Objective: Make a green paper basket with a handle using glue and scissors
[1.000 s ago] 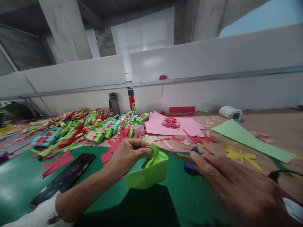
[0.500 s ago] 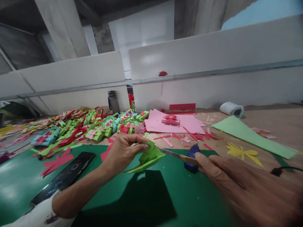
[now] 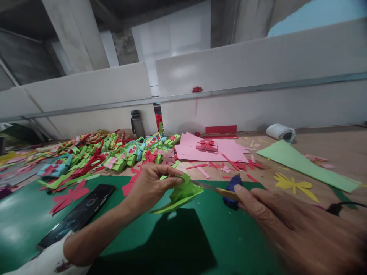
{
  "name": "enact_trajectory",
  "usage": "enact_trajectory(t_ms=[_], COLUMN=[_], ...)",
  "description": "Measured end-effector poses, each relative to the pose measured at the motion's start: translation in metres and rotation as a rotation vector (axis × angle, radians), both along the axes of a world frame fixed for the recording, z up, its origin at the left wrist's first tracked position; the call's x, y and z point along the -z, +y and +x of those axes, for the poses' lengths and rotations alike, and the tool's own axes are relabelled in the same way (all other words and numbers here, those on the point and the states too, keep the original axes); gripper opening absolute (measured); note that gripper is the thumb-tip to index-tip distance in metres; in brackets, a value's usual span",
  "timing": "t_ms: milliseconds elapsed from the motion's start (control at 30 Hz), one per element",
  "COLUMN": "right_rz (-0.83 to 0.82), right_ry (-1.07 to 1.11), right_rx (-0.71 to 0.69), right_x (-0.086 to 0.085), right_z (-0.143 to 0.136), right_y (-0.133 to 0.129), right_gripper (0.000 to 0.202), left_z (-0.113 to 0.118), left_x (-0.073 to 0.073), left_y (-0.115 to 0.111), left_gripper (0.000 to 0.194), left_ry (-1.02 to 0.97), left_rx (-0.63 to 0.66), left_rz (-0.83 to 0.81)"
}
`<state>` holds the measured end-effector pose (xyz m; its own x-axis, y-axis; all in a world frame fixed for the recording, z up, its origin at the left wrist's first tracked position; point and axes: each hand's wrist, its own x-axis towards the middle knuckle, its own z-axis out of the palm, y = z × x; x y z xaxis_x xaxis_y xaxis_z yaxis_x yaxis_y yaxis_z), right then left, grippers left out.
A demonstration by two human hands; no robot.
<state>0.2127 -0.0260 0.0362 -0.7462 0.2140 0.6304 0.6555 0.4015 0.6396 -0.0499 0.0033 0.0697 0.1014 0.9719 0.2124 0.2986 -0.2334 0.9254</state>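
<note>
My left hand (image 3: 156,181) pinches a folded bright green paper piece (image 3: 183,196) between thumb and fingers, holding it above the green mat (image 3: 129,236). In my right hand (image 3: 281,217) is a knife (image 3: 226,193) with a tan handle and a thin metal blade. The blade points left and its tip meets the green paper's right side; whether it is inside the fold is hidden. Just behind the handle lies a dark blue object (image 3: 233,187) whose kind I cannot make out.
A phone (image 3: 77,214) and red paper cutouts (image 3: 70,196) lie left. Behind are many small paper bags (image 3: 117,160), a bottle (image 3: 137,124), pink sheets (image 3: 189,149) and red scraps (image 3: 235,162). A pale green sheet (image 3: 304,164), yellow cutout (image 3: 295,185) and white roll (image 3: 281,132) lie right.
The green paper has swung slightly down and right, its lower flap opening a little wider. The knife has shifted slightly left against it. The left hand has barely moved.
</note>
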Motion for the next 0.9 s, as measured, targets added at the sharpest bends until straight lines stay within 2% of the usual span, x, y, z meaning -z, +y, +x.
enact_trajectory(t_ms=[200,333,467,667,800,900], right_rz=[-0.032,-0.120,-0.130,-0.146,-0.126,-0.122], right_ry=[0.082,0.104,0.148,0.180,0.126,0.195], right_rx=[0.004,0.030,0.033,0.046,0.017,0.013], right_x=[0.001,0.001,0.004,0.005,0.004,0.005], right_z=[-0.007,-0.013,-0.017,-0.019,-0.021,-0.024], right_y=[-0.002,-0.006,-0.006,-0.005,-0.004,-0.004], right_gripper=[0.047,0.043,0.038,0.037,0.036,0.035], left_z=[0.004,0.007,0.011,0.015,0.017,0.017], left_x=[0.002,0.005,0.009,0.013,0.016,0.015], left_y=[0.000,-0.002,-0.004,-0.004,-0.006,-0.008], left_gripper=[0.007,0.006,0.007,0.010,0.012,0.015], left_ry=[-0.040,-0.129,-0.180,-0.176,-0.126,-0.102], left_rx=[0.025,0.033,0.054,0.051,0.066,0.092], left_rz=[-0.036,-0.094,-0.122,-0.114,-0.119,-0.138])
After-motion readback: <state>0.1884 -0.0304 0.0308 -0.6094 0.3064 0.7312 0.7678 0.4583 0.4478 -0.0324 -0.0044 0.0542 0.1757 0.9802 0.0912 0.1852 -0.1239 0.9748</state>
